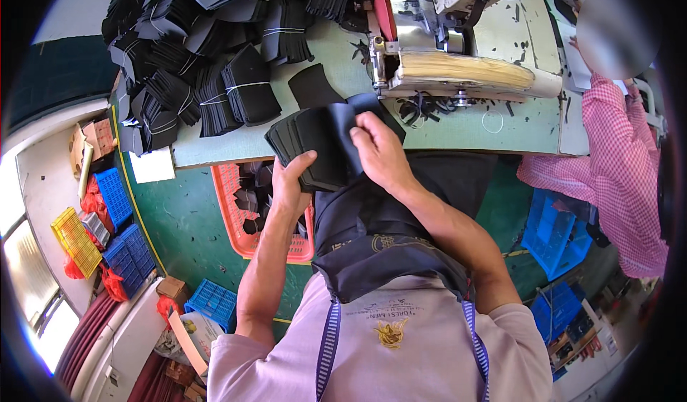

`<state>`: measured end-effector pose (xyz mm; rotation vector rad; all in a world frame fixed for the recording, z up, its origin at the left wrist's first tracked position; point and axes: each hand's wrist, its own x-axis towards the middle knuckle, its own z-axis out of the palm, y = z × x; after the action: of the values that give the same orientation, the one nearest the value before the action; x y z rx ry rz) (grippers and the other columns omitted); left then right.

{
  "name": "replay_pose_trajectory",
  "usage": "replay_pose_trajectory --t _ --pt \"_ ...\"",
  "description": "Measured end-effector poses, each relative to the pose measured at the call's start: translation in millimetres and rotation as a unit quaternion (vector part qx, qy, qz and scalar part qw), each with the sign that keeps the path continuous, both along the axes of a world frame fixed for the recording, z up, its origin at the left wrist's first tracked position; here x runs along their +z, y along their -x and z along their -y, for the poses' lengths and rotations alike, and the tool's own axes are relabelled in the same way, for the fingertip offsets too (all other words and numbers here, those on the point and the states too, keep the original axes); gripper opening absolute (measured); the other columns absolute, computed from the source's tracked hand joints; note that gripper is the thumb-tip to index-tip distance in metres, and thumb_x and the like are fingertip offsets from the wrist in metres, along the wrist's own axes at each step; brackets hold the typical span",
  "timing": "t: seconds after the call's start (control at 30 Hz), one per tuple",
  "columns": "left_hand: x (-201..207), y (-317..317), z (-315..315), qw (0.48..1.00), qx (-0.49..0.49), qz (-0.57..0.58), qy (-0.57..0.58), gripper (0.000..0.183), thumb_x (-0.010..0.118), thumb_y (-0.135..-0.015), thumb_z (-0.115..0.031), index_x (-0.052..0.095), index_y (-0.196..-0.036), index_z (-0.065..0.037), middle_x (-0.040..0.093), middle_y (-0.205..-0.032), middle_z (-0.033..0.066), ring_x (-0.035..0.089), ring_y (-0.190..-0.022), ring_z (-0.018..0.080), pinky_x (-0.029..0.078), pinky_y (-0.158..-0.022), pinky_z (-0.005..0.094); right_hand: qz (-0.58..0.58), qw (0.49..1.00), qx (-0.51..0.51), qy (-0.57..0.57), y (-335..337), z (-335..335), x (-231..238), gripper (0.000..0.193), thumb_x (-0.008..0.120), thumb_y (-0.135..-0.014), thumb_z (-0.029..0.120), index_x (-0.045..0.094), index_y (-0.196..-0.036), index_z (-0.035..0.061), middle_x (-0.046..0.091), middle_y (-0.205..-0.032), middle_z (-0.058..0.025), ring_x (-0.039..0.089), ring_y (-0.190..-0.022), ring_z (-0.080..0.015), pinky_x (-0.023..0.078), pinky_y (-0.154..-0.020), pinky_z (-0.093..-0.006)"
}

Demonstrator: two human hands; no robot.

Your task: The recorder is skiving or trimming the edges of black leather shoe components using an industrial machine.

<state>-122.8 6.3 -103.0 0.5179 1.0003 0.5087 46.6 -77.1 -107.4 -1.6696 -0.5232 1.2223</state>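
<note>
My left hand (292, 180) grips a thick stack of flat black pieces (315, 138), which look like leather or a similar sheet, just over the table's front edge. Its thumb lies on top of the stack. With fingers closed, my right hand (379, 150) pinches a smooth black piece (345, 133) at the stack's right side, bent upward with a sheen on it. Beyond the stack, a single black piece (315, 85) lies flat on the pale green table (444, 138). More black sheet (383, 114) shows behind my right hand, partly hidden by it.
Tied bundles of black pieces (247, 85) are heaped at the table's left. A machine (465, 73) with black scraps around it stands at the right. Beneath the table edge sits a red crate (227, 219). A person in a pink checked sleeve (619, 123) is at the far right.
</note>
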Motion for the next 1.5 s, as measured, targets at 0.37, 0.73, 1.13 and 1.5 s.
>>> replay_pose_trajectory --t 0.37,0.73,1.13,1.5 --pt "2 -8 -6 0.996 0.008 0.08 0.033 0.042 0.062 -0.086 -0.006 0.054 -0.126 0.001 0.065 -0.115 0.0136 0.068 -0.102 0.0254 0.058 -0.088 0.0409 0.065 0.997 0.003 -0.047 2 10 -6 0.035 0.078 -0.084 0.019 0.064 -0.11 0.0011 0.065 -0.088 -0.0113 0.063 -0.068 -0.0219 0.052 -0.063 -0.0339" --pt "-22 29 3 0.985 0.145 0.058 0.071 0.036 0.059 -0.091 -0.018 0.063 -0.12 0.003 0.066 -0.123 0.0156 0.064 -0.115 0.0312 0.05 -0.101 0.0487 0.12 0.99 -0.051 -0.053 28 -21 -7 0.026 0.074 -0.088 0.016 0.053 -0.097 0.0018 0.063 -0.075 -0.0104 0.061 -0.066 -0.0115 0.051 -0.06 -0.0321" --pt "-5 34 -1 0.992 0.105 0.039 -0.051 0.051 0.059 -0.089 -0.013 0.047 -0.136 0.005 0.059 -0.129 0.0188 0.062 -0.116 0.0323 0.051 -0.101 0.0463 0.248 0.957 0.124 -0.083 41 -40 9 0.044 0.077 -0.081 0.024 0.058 -0.114 0.0033 0.063 -0.103 -0.0157 0.059 -0.092 -0.0364 0.049 -0.082 -0.0444" --pt "14 0 8 0.996 0.042 0.004 -0.084 0.044 0.069 -0.084 -0.003 0.056 -0.126 0.001 0.065 -0.116 0.0103 0.065 -0.102 0.0198 0.053 -0.091 0.0349 0.135 0.983 0.08 -0.098 20 -14 2 0.042 0.08 -0.082 0.028 0.06 -0.107 0.0007 0.068 -0.097 -0.0153 0.069 -0.086 -0.0306 0.054 -0.075 -0.0391"
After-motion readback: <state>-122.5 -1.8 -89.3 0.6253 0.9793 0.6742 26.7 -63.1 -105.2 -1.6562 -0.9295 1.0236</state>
